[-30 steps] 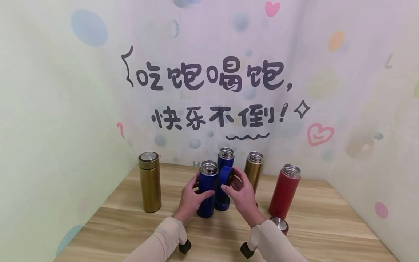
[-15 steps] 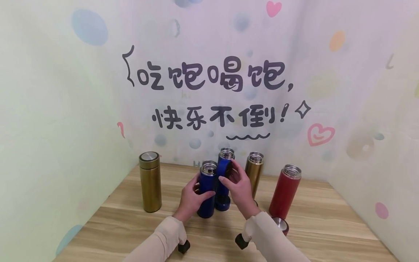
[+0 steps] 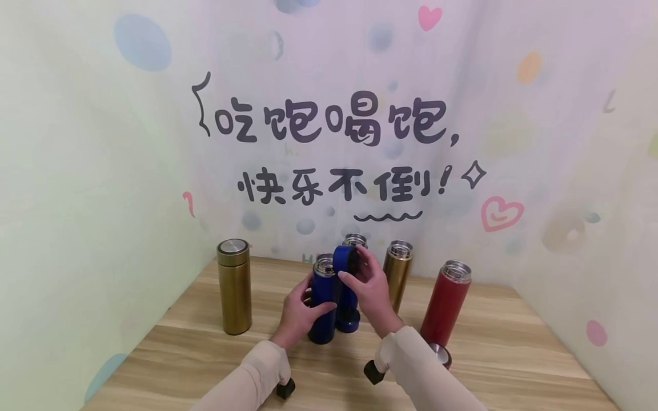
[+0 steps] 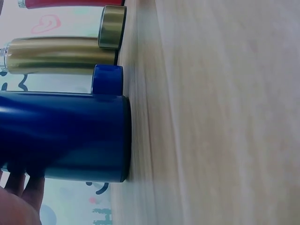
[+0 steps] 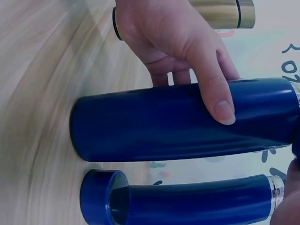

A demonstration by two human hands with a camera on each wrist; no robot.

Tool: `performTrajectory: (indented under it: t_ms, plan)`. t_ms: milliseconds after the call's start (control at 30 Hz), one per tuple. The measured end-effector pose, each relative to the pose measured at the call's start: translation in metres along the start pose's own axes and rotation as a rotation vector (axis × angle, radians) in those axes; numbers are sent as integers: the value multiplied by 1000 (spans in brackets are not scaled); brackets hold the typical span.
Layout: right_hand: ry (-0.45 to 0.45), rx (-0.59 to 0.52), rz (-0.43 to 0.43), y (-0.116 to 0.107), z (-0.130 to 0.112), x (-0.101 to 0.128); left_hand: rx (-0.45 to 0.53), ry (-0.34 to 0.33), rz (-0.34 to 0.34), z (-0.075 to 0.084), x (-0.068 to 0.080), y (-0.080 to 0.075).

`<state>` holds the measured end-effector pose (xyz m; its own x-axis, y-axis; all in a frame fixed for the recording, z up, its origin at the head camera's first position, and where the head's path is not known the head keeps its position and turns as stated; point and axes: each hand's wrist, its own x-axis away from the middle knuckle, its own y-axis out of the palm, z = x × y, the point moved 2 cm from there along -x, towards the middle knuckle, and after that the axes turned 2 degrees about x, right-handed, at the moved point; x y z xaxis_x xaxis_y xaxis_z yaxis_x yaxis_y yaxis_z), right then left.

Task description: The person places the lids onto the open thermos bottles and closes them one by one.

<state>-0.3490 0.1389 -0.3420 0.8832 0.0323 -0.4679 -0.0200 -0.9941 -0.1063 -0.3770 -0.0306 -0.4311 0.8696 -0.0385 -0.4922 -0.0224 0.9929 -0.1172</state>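
Blue flask [image 3: 323, 305] stands upright on the wooden surface [image 3: 205, 348] a little below the centre of the head frame, its steel mouth uncovered. The left hand [image 3: 298, 311] grips its body, fingers curled round the far side and the thumb lying across the front; the right wrist view shows that thumb pressed flat on the blue wall. The right hand [image 3: 367, 291] pinches a blue lid [image 3: 345, 260] between fingertips and thumb, holding it tilted just above and to the right of the flask's mouth, its dark inside turned toward the palm.

Directly behind, partly hidden by the lid and the right hand, stands a second blue flask [image 3: 351, 297], also open at the top. A second blue lid [image 5: 104, 197] lies on the surface at its foot, at the lower left of the right wrist frame. Right of the hands is an open gold flask [image 3: 397, 274], and further right an open red flask [image 3: 446, 305] with a red lid [image 3: 441, 353] lying by its base, partly behind the right sleeve. At the left of the frame, well apart from the others, a capped gold flask [image 3: 235, 286] stands near the left wall. Another gold lid [image 4: 112, 26] shows in the upper left of the left wrist frame, beside the open gold flask.
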Motion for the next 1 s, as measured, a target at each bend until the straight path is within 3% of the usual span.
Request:
performTrajectory:
  t_ms: [267, 500, 733, 833, 1000]
  plan:
    - [-23, -11, -21, 4, -5, -8, -11, 10, -9, -1, 1, -2]
    - [1, 39, -64, 9, -30, -6, -16, 8, -9, 1, 2, -3]
    - [-45, 77, -63, 16, -44, -4, -16, 11, -6, 0, 1, -3]
    - [-49, 89, -69, 19, -43, -6, -18, 20, 0, -1, 1, -3]
    - [-35, 88, -90, 19, -19, -16, -17, 28, 2, -2, 1, -2]
